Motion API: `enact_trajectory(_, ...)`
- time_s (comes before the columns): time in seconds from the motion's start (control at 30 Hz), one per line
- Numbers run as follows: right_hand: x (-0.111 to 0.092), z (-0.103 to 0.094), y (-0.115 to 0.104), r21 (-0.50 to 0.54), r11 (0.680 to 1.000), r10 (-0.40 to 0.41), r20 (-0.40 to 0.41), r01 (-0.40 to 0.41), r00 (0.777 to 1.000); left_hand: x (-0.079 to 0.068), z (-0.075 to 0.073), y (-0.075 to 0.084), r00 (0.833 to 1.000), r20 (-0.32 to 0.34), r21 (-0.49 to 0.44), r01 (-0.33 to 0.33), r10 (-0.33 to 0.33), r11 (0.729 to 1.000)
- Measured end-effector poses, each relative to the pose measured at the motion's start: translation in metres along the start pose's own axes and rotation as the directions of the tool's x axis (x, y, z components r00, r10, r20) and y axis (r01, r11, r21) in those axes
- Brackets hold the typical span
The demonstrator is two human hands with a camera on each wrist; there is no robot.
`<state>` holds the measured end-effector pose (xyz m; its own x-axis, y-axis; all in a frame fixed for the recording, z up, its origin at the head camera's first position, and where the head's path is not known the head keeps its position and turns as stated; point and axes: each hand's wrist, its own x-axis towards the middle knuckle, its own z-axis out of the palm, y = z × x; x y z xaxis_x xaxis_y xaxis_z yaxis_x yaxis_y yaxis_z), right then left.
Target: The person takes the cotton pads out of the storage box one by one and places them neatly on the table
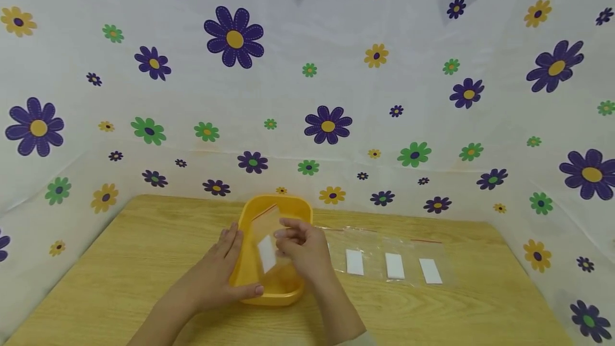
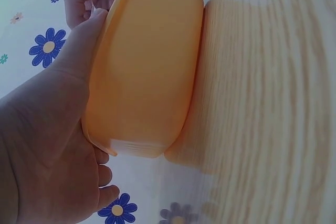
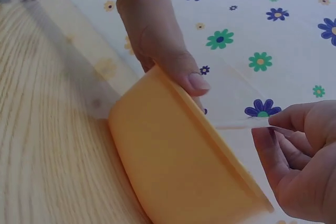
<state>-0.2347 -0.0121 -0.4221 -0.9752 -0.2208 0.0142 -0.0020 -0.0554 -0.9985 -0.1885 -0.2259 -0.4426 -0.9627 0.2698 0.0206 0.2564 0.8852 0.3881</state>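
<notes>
A yellow plastic basin point(image 1: 273, 299) stands on the table. My left hand point(image 1: 211, 271) rests against its left side with fairly straight fingers, the thumb lying over the near rim. In the left wrist view the basin's outer wall point(image 2: 147, 66) fills the middle. Over the basin my right hand point(image 1: 305, 252) pinches the edge of a clear zip bag point(image 1: 276, 223) between thumb and fingertips. A white rectangular piece point(image 1: 267, 254) shows inside that bag. The right wrist view shows the bag's thin edge point(image 3: 236, 125) leading from the pinching fingers toward the basin.
Right of the basin, several clear zip bags lie in a row on the wooden table point(image 1: 158, 250), holding white rectangular pieces such as this left one point(image 1: 354, 262) and this right one point(image 1: 430, 271). A flower-print cloth point(image 1: 283, 89) hangs behind and along both sides.
</notes>
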Motion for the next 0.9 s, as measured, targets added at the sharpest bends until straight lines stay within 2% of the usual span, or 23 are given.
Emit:
enact_trajectory(0.17, 0.001, -0.025, -0.006, 0.143, 0.989, 0.052, -0.028, -0.048, 0.998, 0.006, 0.002, 0.001, 1.0, -0.006, -0.003, -0.005, 0.005, 1.0)
enact_trajectory(0.33, -0.003, -0.045, -0.003, 0.209, 0.974, 0.1, -0.061, -0.086, 0.993, 0.008, 0.003, 0.0, 1.0, 0.01, 0.007, 0.008, -0.009, 1.0)
enact_trajectory(0.6, -0.008, -0.055, 0.002, 0.282, 0.952, 0.138, -0.059, -0.116, 0.989, 0.004, 0.0, -0.003, 1.0, 0.02, 0.007, 0.016, -0.016, 1.0)
enact_trajectory(0.9, -0.008, -0.061, 0.004, 0.292, 0.947, 0.155, -0.037, -0.137, 0.987, 0.004, 0.0, -0.003, 1.0, 0.027, 0.0, 0.016, -0.016, 1.0)
